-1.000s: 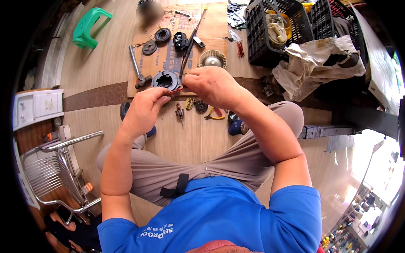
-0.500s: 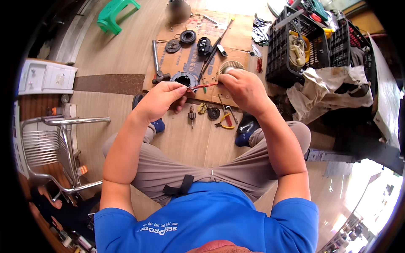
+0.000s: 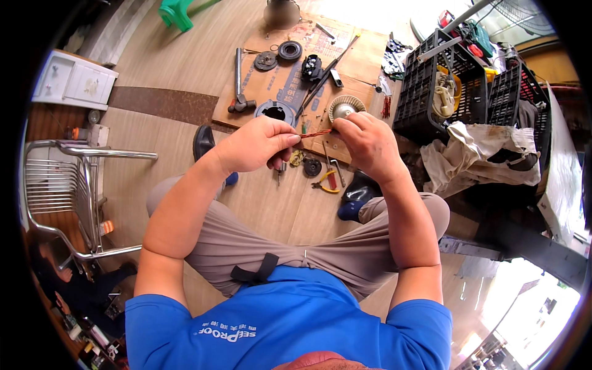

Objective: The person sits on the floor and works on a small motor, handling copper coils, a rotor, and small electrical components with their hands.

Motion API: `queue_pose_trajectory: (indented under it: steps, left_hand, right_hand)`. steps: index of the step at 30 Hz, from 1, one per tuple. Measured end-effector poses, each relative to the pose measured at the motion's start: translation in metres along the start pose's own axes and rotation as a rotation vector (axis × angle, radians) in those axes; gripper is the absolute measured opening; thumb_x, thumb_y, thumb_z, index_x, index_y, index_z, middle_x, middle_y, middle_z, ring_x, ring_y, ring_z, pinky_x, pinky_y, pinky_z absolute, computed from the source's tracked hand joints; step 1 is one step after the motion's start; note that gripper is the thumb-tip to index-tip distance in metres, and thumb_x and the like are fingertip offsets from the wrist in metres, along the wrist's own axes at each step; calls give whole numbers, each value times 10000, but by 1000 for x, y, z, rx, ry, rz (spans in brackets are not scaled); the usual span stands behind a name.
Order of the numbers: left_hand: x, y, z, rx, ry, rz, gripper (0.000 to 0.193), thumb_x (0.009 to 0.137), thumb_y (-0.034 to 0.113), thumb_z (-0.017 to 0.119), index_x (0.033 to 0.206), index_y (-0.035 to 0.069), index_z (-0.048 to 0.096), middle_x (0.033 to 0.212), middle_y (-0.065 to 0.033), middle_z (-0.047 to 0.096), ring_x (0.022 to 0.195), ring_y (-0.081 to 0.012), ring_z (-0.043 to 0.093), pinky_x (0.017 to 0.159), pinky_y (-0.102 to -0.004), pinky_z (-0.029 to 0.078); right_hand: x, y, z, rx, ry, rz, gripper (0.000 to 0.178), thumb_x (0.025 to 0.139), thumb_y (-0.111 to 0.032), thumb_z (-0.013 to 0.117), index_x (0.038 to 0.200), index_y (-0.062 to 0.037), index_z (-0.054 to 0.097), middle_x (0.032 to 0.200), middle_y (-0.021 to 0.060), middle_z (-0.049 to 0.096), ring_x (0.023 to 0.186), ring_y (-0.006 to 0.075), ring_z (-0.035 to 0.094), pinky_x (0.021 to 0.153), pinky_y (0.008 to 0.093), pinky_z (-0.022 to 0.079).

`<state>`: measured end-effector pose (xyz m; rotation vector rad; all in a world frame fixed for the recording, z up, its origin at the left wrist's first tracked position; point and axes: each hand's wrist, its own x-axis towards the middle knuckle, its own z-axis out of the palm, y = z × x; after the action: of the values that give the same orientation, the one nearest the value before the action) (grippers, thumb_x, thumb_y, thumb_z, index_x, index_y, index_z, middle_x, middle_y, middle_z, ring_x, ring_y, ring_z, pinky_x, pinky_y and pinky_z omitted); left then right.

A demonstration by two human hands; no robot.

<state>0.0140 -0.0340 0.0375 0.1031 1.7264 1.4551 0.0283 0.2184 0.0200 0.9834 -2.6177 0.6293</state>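
My left hand (image 3: 256, 145) and my right hand (image 3: 364, 145) are raised over my knees and pinch the two ends of a thin red wire (image 3: 316, 132) stretched between them. Below the hands, on a flat sheet of cardboard (image 3: 290, 68) on the wooden floor, lie a round metal housing (image 3: 275, 112), a ribbed fan wheel (image 3: 343, 106), a hammer (image 3: 238, 83), pliers with yellow handles (image 3: 327, 180) and small dark parts. I sit with my legs spread, in tan trousers and a blue shirt.
Black plastic crates (image 3: 453, 86) with tools and a crumpled cloth (image 3: 478, 160) stand at the right. A metal chair (image 3: 68, 197) is at the left, a white cabinet (image 3: 74, 80) beyond it, a green stool (image 3: 176, 12) at the far top.
My hands have moved apart and risen off the round housing. The red wire is now pulled out straight between them. The view has shifted slightly.
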Motion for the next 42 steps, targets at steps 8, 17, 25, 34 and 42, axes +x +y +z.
queue_pose_trajectory:
  steps: [8, 17, 25, 34, 42]
  left_hand:
    - [-3, 8, 11, 372, 227, 310, 183, 959, 113, 549, 894, -41, 624, 699, -103, 607, 620, -159, 540, 601, -306, 452]
    - [10, -15, 9, 897, 476, 704, 182, 894, 119, 605, 1021, -13, 602, 839, -173, 619, 819, -348, 614, 699, -401, 488]
    - [12, -15, 11, 1072, 475, 750, 95, 849, 118, 603, 880, 31, 585, 767, -133, 595, 740, -320, 614, 641, -411, 488]
    - [13, -9, 6, 1042, 371, 785, 54, 798, 77, 589, 834, 37, 582, 752, -121, 587, 739, -308, 611, 643, -400, 485]
    - [6, -2, 0, 1128, 345, 763, 65, 829, 89, 585, 854, 31, 600, 787, -123, 595, 792, -308, 615, 676, -396, 495]
  right_hand:
    - [2, 1, 2, 76, 91, 34, 105, 795, -89, 640, 882, -89, 582, 748, 60, 521, 711, 251, 576, 605, 356, 479]
    - [3, -1, 15, 100, 61, 70, 83, 809, -104, 641, 829, -81, 564, 735, 81, 533, 698, 275, 582, 599, 384, 476]
    - [3, 1, 14, 222, -6, 112, 101, 831, -118, 656, 868, -57, 585, 752, 125, 552, 730, 329, 595, 622, 410, 478]
    - [1, 7, 13, 292, -64, 176, 117, 839, -101, 651, 895, -22, 585, 797, 149, 585, 773, 359, 602, 665, 425, 488]
    - [3, 0, 7, 269, -133, 192, 112, 872, -144, 609, 862, -43, 561, 828, 129, 600, 822, 332, 614, 693, 414, 494]
